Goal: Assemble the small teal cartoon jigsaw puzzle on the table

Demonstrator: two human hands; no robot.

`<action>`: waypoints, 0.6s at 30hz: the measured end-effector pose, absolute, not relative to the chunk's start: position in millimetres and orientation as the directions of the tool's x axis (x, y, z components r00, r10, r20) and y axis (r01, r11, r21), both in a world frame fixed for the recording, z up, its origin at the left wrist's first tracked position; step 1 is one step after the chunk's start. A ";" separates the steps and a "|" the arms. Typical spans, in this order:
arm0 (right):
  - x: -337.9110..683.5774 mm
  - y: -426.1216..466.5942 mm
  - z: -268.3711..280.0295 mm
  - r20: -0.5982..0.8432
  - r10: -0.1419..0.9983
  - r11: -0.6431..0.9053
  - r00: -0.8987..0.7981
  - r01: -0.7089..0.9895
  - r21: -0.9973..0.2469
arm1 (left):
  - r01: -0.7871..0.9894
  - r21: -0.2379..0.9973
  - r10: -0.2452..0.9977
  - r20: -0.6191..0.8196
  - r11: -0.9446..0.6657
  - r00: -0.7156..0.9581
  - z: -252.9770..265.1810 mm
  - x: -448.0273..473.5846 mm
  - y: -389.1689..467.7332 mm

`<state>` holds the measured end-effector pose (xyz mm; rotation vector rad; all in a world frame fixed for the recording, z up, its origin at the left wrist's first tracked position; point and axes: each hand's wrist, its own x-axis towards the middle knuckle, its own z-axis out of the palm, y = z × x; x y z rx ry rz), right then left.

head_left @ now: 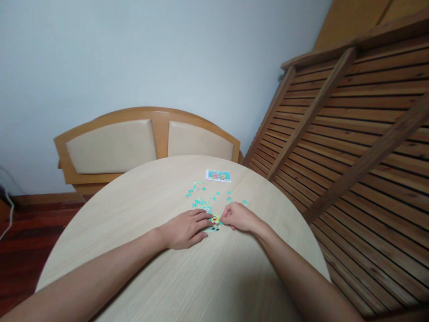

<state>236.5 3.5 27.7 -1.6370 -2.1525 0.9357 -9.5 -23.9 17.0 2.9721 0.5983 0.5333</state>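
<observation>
A partly joined jigsaw puzzle with a yellow cartoon figure lies on the round table. My left hand rests flat over its left side, fingers stretched out and covering part of it. At the puzzle's right edge, my right hand is closed in a pinch on a small puzzle piece, mostly hidden by the fingertips. Beyond the hands lie several loose teal puzzle pieces, some scattered to the right. Behind them is a picture card showing cartoon figures on teal.
A wooden headboard with cream panels stands behind the table against the pale wall. On the right leans a large slatted wooden frame, close to the table's edge. A white cable hangs at the far left above the dark red floor.
</observation>
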 end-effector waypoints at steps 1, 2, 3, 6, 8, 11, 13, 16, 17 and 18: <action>236.1 3.5 27.1 -0.159 0.935 0.149 -0.317 0.758 -0.635 | 0.365 0.127 0.387 0.320 -0.922 0.865 17.1 -9.4 -24.0; 235.7 3.4 26.6 -0.160 0.936 0.148 -0.315 0.761 -0.632 | 0.366 0.126 0.387 0.319 -0.922 0.865 17.3 -9.3 -24.0; 235.4 3.4 26.1 -0.161 0.936 0.145 -0.312 0.762 -0.631 | 0.368 0.123 0.388 0.317 -0.921 0.865 17.5 -9.2 -24.2; 236.9 3.9 26.6 -0.171 0.932 0.134 -0.319 0.744 -0.655 | 0.374 0.113 0.390 0.308 -0.920 0.868 17.6 -9.2 -24.4; 241.7 5.9 28.9 -0.156 0.934 0.133 -0.322 0.717 -0.684 | 0.371 0.109 0.386 0.306 -0.922 0.870 17.3 -9.5 -24.4; 254.9 12.0 33.4 -0.029 0.962 0.181 -0.271 0.715 -0.675 | 0.357 0.113 0.374 0.312 -0.927 0.873 16.7 -10.3 -24.3; 264.5 16.7 35.0 0.084 0.973 0.219 -0.214 0.754 -0.620 | 0.355 0.112 0.372 0.313 -0.928 0.874 16.3 -10.9 -24.2; 273.2 21.4 33.8 0.125 0.967 0.252 -0.221 0.784 -0.567 | 0.361 0.112 0.378 0.313 -0.926 0.871 15.7 -11.8 -24.0; 274.0 22.0 32.8 0.112 0.964 0.262 -0.242 0.784 -0.563 | 0.362 0.113 0.379 0.313 -0.925 0.871 15.5 -12.0 -23.9; 273.8 22.1 31.8 0.099 0.960 0.272 -0.263 0.781 -0.562 | 0.363 0.113 0.379 0.314 -0.925 0.870 15.4 -12.1 -23.8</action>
